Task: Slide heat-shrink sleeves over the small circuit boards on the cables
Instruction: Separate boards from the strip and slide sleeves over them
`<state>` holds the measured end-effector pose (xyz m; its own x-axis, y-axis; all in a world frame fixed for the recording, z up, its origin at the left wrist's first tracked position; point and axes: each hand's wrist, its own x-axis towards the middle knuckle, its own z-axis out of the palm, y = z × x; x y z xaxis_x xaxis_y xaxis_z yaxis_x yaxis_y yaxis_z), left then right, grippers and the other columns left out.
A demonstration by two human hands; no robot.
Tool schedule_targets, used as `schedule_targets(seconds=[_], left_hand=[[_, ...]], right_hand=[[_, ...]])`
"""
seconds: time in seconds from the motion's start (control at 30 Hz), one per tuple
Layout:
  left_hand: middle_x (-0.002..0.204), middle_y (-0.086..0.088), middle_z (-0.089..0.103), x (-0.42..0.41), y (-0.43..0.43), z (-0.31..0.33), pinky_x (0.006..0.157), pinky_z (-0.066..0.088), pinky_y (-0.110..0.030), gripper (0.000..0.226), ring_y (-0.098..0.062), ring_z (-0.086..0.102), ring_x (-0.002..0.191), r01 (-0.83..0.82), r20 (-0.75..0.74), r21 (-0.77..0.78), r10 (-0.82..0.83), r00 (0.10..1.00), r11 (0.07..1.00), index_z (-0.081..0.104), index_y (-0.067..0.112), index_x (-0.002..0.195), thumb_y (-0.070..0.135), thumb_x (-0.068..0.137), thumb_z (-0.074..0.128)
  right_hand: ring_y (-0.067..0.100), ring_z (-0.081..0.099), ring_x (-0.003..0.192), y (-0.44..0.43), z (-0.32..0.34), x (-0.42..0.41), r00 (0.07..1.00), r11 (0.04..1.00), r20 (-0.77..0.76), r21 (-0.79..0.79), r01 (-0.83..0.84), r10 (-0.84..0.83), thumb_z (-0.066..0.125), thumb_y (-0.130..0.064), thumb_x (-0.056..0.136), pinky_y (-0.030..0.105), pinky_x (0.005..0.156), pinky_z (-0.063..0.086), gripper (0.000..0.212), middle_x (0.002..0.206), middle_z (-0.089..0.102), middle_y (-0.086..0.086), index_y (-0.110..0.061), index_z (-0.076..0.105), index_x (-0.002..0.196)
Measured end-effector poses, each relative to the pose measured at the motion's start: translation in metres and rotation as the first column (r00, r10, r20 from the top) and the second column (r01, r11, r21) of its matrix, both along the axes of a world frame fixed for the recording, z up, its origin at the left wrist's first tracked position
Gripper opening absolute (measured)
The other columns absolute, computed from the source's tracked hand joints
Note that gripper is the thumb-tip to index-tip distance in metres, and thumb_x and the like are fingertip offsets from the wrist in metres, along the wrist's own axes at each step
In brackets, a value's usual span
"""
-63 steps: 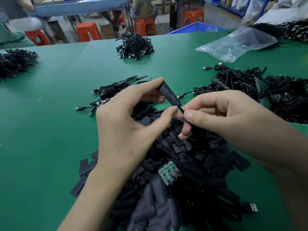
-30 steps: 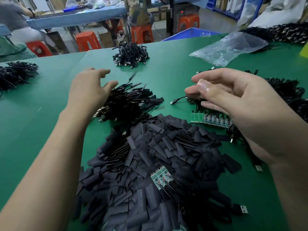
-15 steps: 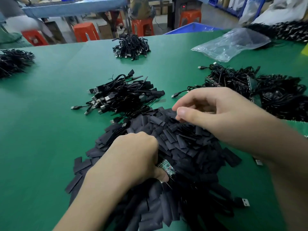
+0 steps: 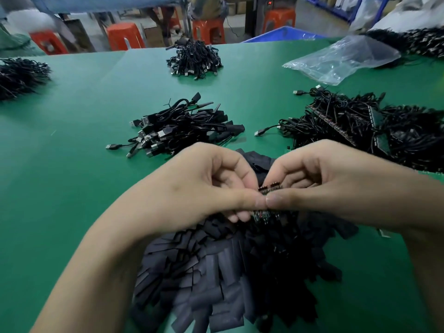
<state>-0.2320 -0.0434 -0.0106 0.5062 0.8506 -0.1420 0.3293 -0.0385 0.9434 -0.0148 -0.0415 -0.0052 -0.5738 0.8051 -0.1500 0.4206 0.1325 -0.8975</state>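
Observation:
My left hand and my right hand meet above a heap of flat black heat-shrink sleeves. Both pinch a small strip of circuit boards between thumbs and fingers, thumb tips touching. Only slivers of the strip show above and below the thumbs. A pile of sleeved USB cables lies just beyond my left hand. A tangle of cables with bare board strips lies beyond my right hand.
Green table all around. A clear plastic bag lies at the far right, another cable bundle at the far middle, and more cables at the far left edge. Orange stools stand beyond the table.
My left hand let a sleeved cable go onto the far pile, then picked the board strip off the sleeve heap. My right hand came in and now both hold it.

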Motion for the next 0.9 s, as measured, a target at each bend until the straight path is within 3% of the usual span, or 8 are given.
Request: schedule_targets(seconds=[0.1, 0.3, 0.43, 0.57, 0.7, 0.9], left_hand=[[0.068, -0.011, 0.071, 0.003, -0.002, 0.002, 0.065, 0.056, -0.022, 0.02, -0.014, 0.069, 0.062, -0.064, 0.054, 0.025, 0.063, 0.997, 0.998, 0.072, 0.007, 0.085, 0.022, 0.075, 0.081], [0.07, -0.012, 0.074, 0.0, -0.006, 0.008, 0.067, 0.058, -0.022, 0.021, -0.015, 0.072, 0.066, -0.077, 0.166, 0.021, 0.073, 0.983, 0.997, 0.076, 0.005, 0.085, 0.023, 0.076, 0.076], [0.071, -0.013, 0.076, 0.001, -0.005, 0.008, 0.073, 0.058, -0.02, 0.021, -0.015, 0.07, 0.066, -0.119, 0.175, 0.056, 0.108, 0.979, 0.991, 0.076, 0.005, 0.077, 0.023, 0.068, 0.08], [0.069, -0.011, 0.075, 0.002, -0.006, 0.011, 0.067, 0.056, -0.018, 0.015, -0.013, 0.07, 0.062, -0.105, 0.225, 0.043, 0.093, 0.97, 0.994, 0.076, 0.005, 0.077, 0.019, 0.071, 0.078], [0.066, -0.008, 0.074, 0.0, -0.006, 0.012, 0.062, 0.054, -0.015, 0.007, -0.01, 0.069, 0.058, -0.09, 0.316, -0.015, 0.09, 0.945, 0.996, 0.077, 0.007, 0.074, 0.013, 0.071, 0.078], [0.069, -0.005, 0.074, -0.005, -0.007, 0.013, 0.065, 0.056, -0.018, 0.012, -0.009, 0.068, 0.058, -0.01, 0.399, -0.045, 0.027, 0.917, 0.999, 0.079, 0.014, 0.076, 0.01, 0.069, 0.088]], right_hand=[[0.015, 0.06, 0.062, 0.001, 0.001, 0.003, 0.992, 0.999, -0.117, -0.009, 0.047, -0.048, 0.078, -0.046, 0.067, 0.021, 0.056, 0.049, 0.035, 0.077, 0.074, 0.018, -0.016, 0.077, 0.086], [0.013, 0.062, 0.053, -0.002, 0.005, 0.0, 0.961, 0.99, -0.238, -0.047, 0.133, -0.14, 0.078, -0.037, 0.063, 0.017, 0.051, 0.051, 0.029, 0.064, 0.071, 0.01, -0.012, 0.077, 0.077], [0.012, 0.063, 0.055, -0.002, 0.005, 0.0, 0.946, 0.987, -0.285, -0.03, 0.155, -0.157, 0.078, -0.035, 0.067, 0.016, 0.053, 0.05, 0.024, 0.066, 0.073, 0.008, -0.013, 0.077, 0.076], [0.01, 0.059, 0.059, -0.003, 0.006, -0.001, 0.936, 0.99, -0.324, -0.001, 0.144, -0.136, 0.086, -0.033, 0.073, 0.012, 0.056, 0.047, 0.019, 0.068, 0.071, 0.005, -0.016, 0.078, 0.077], [0.011, 0.06, 0.059, -0.003, 0.004, -0.004, 0.91, 0.989, -0.388, -0.051, 0.137, -0.146, 0.077, -0.031, 0.074, 0.014, 0.057, 0.049, 0.013, 0.069, 0.072, 0.007, -0.018, 0.078, 0.077], [0.012, 0.063, 0.058, -0.004, 0.007, 0.001, 0.873, 0.987, -0.486, -0.158, -0.028, -0.053, 0.081, -0.035, 0.078, 0.02, 0.057, 0.051, 0.017, 0.07, 0.073, 0.003, -0.019, 0.077, 0.078]])
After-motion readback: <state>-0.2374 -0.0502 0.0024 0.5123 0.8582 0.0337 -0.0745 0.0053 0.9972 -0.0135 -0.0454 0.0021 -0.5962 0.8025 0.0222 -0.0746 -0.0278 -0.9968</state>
